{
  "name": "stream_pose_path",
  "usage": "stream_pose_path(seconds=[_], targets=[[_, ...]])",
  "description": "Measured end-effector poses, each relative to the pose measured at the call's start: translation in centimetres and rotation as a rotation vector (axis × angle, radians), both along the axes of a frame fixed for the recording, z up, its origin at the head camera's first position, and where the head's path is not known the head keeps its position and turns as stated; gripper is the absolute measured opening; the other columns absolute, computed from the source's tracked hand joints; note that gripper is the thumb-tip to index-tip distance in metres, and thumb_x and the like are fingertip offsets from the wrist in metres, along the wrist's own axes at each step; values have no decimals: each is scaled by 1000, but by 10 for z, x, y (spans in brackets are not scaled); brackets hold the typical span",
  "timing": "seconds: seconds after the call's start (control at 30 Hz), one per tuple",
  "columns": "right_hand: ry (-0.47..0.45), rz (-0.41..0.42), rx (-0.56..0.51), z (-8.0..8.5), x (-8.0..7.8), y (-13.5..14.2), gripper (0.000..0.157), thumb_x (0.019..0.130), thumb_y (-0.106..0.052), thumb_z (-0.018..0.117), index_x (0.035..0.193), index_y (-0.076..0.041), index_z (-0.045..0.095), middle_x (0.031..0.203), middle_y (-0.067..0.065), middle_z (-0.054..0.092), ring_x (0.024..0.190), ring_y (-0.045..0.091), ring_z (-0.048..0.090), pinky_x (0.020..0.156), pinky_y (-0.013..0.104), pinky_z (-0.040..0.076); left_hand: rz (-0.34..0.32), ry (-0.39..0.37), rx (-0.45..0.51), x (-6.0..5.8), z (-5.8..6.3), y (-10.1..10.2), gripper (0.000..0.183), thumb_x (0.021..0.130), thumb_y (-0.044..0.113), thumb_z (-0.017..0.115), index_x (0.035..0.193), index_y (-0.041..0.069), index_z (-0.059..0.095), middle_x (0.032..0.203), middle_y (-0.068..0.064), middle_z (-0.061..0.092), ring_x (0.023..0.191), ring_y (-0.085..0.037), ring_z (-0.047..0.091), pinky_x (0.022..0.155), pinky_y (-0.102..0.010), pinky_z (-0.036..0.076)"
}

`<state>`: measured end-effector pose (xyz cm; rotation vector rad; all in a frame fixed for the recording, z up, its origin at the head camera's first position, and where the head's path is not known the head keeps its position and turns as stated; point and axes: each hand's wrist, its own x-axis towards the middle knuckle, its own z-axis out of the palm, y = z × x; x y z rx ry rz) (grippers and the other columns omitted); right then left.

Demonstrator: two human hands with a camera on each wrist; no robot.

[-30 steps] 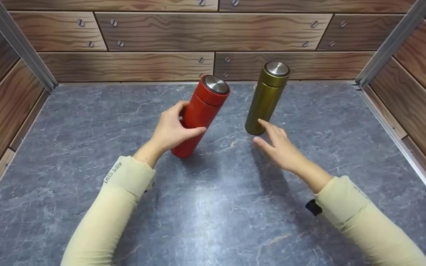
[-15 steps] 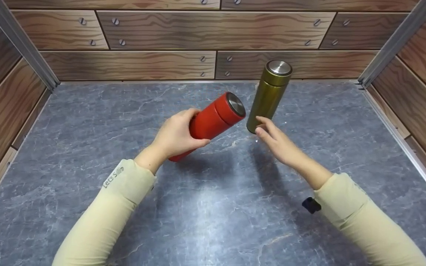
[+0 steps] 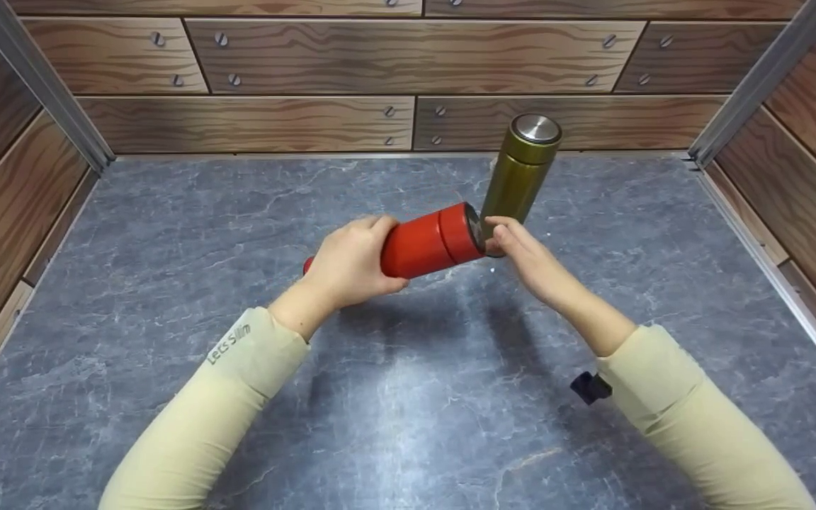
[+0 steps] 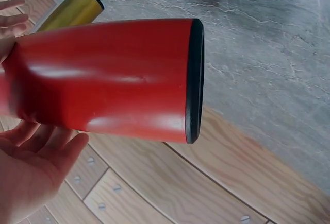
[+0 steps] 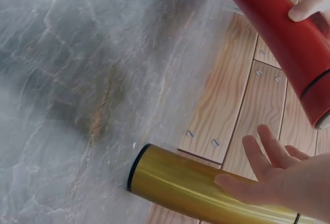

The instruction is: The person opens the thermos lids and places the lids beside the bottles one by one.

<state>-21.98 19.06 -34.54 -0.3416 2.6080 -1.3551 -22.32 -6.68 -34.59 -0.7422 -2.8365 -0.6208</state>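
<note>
In the head view my left hand grips a red vacuum flask around its body. The flask is tipped almost level, its steel-topped lid pointing right. Its black-rimmed base shows off the table in the left wrist view. My right hand is beside the lid, fingers extended and slightly bent, holding nothing. The right wrist view shows a gap between those fingers and the red lid. Behind the right hand stands an olive-gold vacuum flask, upright, its lower part partly covered by the fingers.
The grey marble-patterned tabletop lies under both arms. Wood-print panels enclose the back and sides, with metal posts in the corners. A small black object shows at the right cuff.
My left hand has tilted the red flask from nearly upright to almost level, lid swinging right and down. My right hand has moved slightly and is now beside the lid. The gold flask stays standing.
</note>
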Motion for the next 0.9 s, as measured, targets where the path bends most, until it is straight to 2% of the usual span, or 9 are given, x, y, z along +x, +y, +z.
stream_pose_path(seconds=[0.13,0.3,0.53,0.63,0.77,0.9], targets=[[-10,-6,-38,1,-1,-2,55,100,-42,25,139,-3,35,131,29,49,126,39,45,108,55,28,-8,-3,-35,1,1,2,61,67,35,76,118,8,55,109,-9,63,96,-26,60,80,-41,52],[-18,-2,-105,2,-3,-6,52,100,-35,27,135,2,38,128,27,49,117,37,49,102,48,36,-8,-6,-63,1,0,4,63,67,35,76,119,8,55,109,-9,63,96,-25,60,79,-41,52],[-24,-19,-153,7,-2,-15,45,99,-28,32,131,3,41,113,21,55,91,15,57,81,32,48,-5,-6,-108,1,-1,6,64,67,38,76,120,9,55,108,-8,64,94,-24,60,77,-42,52],[-24,-27,-146,9,-3,-18,44,99,-29,36,130,2,43,110,19,57,83,10,56,73,29,50,-2,-17,-123,1,0,7,65,67,39,76,120,9,55,107,-8,64,93,-24,60,76,-42,52],[-28,-41,-103,11,-3,-21,45,98,-31,43,130,1,44,116,20,57,83,12,56,70,26,50,0,-30,-130,2,1,7,65,66,40,76,120,10,54,106,-7,63,93,-24,60,75,-42,52],[-39,-46,-79,12,-4,-22,45,95,-29,50,127,2,46,115,21,58,79,11,54,67,22,49,-20,-3,-142,2,0,6,64,66,40,75,118,9,55,101,-7,64,90,-23,60,74,-41,52]])
